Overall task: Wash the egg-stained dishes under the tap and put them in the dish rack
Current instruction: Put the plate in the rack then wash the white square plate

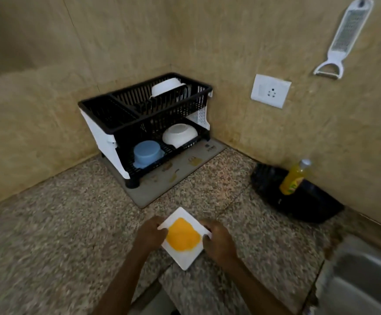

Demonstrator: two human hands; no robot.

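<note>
Head view: square white plate (pixel 186 258) smeared yellow

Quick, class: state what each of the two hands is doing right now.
Left hand: grips the left edge of the egg-stained square white plate.
Right hand: grips the plate's right edge.

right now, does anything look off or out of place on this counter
Two things. The plate held by the left hand and right hand carries a wide yellow stain, unlike the clean-looking bowls in the rack. By the right wall, the bottle leans tilted against a black object rather than standing upright.
</note>
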